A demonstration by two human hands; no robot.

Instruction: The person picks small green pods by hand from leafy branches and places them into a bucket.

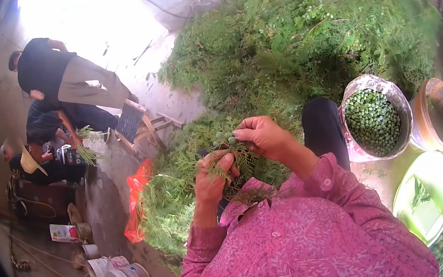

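Observation:
My left hand [215,174] is closed round a green evergreen sprig [238,161], its feathery leaves sticking out between and past the fingers. Just above it, my right hand [264,136] pinches at a small cluster of round green cones [225,137] at the sprig's tip; thumb and forefinger touch one cone. A large heap of cut evergreen branches [303,42] spreads in front of me and under my hands. Right of my knee, a stained white bucket [344,139] holds many loose green cones [372,123].
Beside the bucket stand another tub [420,124] and a light-green basin [402,203] with a sprig inside. A red plastic bag [136,200] lies left of the branches. Further left are a wooden stool [146,131], several people [43,74] and white buckets [117,274].

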